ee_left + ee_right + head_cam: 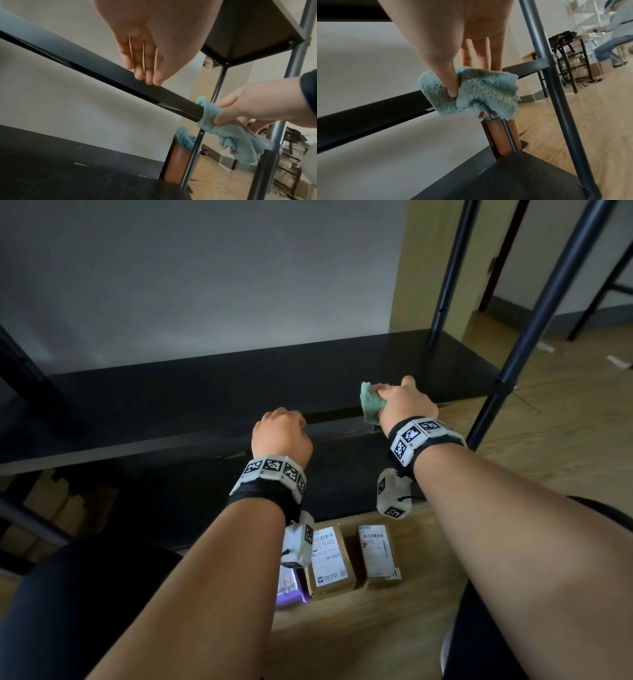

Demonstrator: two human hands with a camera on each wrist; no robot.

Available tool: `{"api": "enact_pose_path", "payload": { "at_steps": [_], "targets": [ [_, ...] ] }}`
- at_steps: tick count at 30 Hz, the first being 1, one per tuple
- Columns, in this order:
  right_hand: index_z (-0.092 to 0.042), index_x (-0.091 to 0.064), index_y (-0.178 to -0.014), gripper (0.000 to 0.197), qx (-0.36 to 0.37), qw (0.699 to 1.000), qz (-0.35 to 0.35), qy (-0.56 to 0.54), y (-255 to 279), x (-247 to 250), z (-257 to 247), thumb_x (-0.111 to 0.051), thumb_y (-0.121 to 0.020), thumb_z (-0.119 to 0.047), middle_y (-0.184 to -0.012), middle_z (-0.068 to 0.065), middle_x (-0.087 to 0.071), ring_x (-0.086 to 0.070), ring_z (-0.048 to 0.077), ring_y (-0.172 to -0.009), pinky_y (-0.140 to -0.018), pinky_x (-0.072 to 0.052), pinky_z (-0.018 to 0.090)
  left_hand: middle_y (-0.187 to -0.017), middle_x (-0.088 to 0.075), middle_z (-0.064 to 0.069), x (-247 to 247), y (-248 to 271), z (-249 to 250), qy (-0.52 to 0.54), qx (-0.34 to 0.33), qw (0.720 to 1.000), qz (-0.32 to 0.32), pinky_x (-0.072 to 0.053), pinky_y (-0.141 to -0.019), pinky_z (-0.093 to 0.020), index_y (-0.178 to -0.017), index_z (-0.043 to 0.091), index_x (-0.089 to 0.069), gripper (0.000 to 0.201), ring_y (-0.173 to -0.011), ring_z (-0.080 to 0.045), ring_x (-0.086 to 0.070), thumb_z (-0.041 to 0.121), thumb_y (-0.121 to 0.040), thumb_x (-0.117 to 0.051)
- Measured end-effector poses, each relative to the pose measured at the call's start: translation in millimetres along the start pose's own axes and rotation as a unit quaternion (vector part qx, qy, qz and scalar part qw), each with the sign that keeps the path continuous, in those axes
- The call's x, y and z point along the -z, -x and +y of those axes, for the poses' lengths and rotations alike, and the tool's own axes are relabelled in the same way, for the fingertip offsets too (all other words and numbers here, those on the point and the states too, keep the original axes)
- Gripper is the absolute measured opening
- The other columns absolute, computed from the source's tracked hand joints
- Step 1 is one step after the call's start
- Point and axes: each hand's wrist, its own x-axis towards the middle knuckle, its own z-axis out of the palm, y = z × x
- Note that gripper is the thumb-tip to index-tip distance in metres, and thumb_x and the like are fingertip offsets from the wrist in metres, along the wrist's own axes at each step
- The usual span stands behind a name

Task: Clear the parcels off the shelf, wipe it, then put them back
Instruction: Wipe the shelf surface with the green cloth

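Observation:
The black shelf (212, 395) stands bare. My right hand (402, 402) grips a fluffy teal cloth (371, 405) and holds it against the shelf's front edge near the right post; the thumb pinches into the cloth (471, 93). My left hand (281, 433) holds nothing, and its fingertips (148, 77) rest on the shelf's front rail (96, 67), left of the cloth (228, 129). Two brown parcels (330, 561) (378, 556) with white labels lie on the wooden floor below my wrists, beside a purple parcel (291, 587) half hidden by my left wrist camera.
Dark metal posts (534, 313) rise at the shelf's right end. A lower black shelf (205, 501) sits underneath, an upper one (248, 33) overhead. A brown bin (501, 135) stands behind the right corner. Cardboard boxes (51, 508) lie lower left. A seated person (616, 27) is far right.

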Motion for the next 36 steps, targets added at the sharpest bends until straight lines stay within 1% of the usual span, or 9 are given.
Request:
{"api": "enact_pose_path", "payload": {
  "at_steps": [4,11,15,18,20,23,27,32,36],
  "targets": [
    [-0.036,-0.041,-0.139,0.062,0.013,0.999,-0.044,-0.001,-2.7,-0.5,12.3,-0.064,-0.086,-0.015,-0.125,0.009,-0.042,-0.054,0.032,-0.110,-0.074,-0.045,0.036,-0.113,-0.064,-0.004,-4.3,-2.1,16.5,0.022,-0.012,0.999,-0.033,-0.046,-0.093,-0.033,-0.112,0.017,-0.068,0.031,-0.109,-0.023,-0.056,0.011,-0.089,-0.049],
    [-0.039,-0.049,-0.137,0.054,0.018,0.991,-0.049,-0.122,7.4,-0.2,36.4,-0.059,-0.088,-0.020,-0.125,0.009,-0.046,-0.056,0.030,-0.109,-0.101,-0.045,0.036,-0.113,-0.068,-0.004,-23.0,-4.4,48.5,0.066,-0.016,0.991,-0.117,-0.051,-0.090,-0.036,-0.115,0.021,-0.068,0.031,-0.106,-0.025,-0.061,0.020,-0.093,-0.046],
    [-0.035,-0.060,-0.128,0.048,-0.022,0.974,-0.049,-0.220,18.0,-12.1,53.2,-0.063,-0.082,-0.022,-0.122,0.006,-0.061,-0.061,0.025,-0.108,-0.098,-0.047,0.030,-0.125,-0.064,-0.004,-39.8,-2.6,66.3,0.090,-0.028,0.981,-0.171,-0.049,-0.095,-0.036,-0.129,0.027,-0.059,0.038,-0.114,-0.027,-0.059,0.020,-0.093,-0.047],
    [-0.031,-0.068,-0.116,0.035,-0.048,0.957,-0.100,-0.269,26.0,-23.7,67.5,-0.062,-0.083,-0.021,-0.103,0.005,-0.070,-0.067,0.024,-0.096,-0.083,-0.051,0.027,-0.131,-0.060,-0.003,-58.4,1.1,76.3,0.068,-0.054,0.974,-0.209,-0.043,-0.103,-0.040,-0.133,0.030,-0.055,0.045,-0.122,-0.026,-0.054,0.014,-0.092,-0.046],
    [-0.030,-0.069,-0.112,0.032,-0.065,0.950,-0.122,-0.279,27.5,-33.5,76.1,-0.059,-0.085,-0.018,-0.100,0.006,-0.071,-0.068,0.026,-0.095,-0.082,-0.054,0.031,-0.130,-0.061,-0.001,-72.1,3.0,82.8,0.062,-0.071,0.970,-0.224,-0.043,-0.103,-0.040,-0.129,0.032,-0.058,0.043,-0.121,-0.026,-0.055,0.014,-0.091,-0.046],
    [-0.026,-0.064,-0.125,0.042,-0.094,0.945,-0.141,-0.280,26.8,-50.7,88.6,-0.054,-0.087,-0.010,-0.117,0.006,-0.067,-0.063,0.026,-0.108,-0.090,-0.051,0.032,-0.112,-0.068,0.000,-94.0,7.8,94.7,0.059,-0.085,0.962,-0.254,-0.046,-0.096,-0.042,-0.104,0.031,-0.067,0.032,-0.105,-0.026,-0.061,0.016,-0.090,-0.043],
    [-0.021,-0.061,-0.129,0.043,-0.123,0.934,-0.163,-0.293,26.7,-71.7,109.2,-0.044,-0.092,-0.006,-0.128,0.008,-0.062,-0.057,0.026,-0.118,-0.096,-0.045,0.030,-0.084,-0.058,0.005,-124.3,14.6,108.3,0.048,-0.091,0.955,-0.279,-0.045,-0.091,-0.042,-0.079,0.025,-0.057,0.017,-0.092,-0.025,-0.061,0.019,-0.090,-0.044],
    [-0.024,-0.058,-0.132,0.049,-0.158,0.934,-0.179,-0.267,29.8,-93.8,148.5,-0.034,-0.096,-0.002,-0.137,0.008,-0.055,-0.053,0.028,-0.124,-0.101,-0.042,0.032,-0.087,-0.062,0.001,-167.3,23.1,129.0,0.062,-0.115,0.944,-0.302,-0.047,-0.088,-0.039,-0.076,0.025,-0.055,0.014,-0.091,-0.025,-0.060,0.025,-0.089,-0.050],
    [-0.020,-0.060,-0.130,0.043,-0.250,0.899,-0.128,-0.337,42.3,-103.4,187.2,-0.040,-0.095,-0.005,-0.124,0.009,-0.061,-0.059,0.029,-0.112,-0.095,-0.051,0.039,-0.093,-0.066,-0.003,-200.5,33.3,156.0,0.086,-0.124,0.935,-0.321,-0.050,-0.087,-0.040,-0.086,0.021,-0.065,0.016,-0.093,-0.028,-0.061,0.023,-0.088,-0.050]
  ]
}}
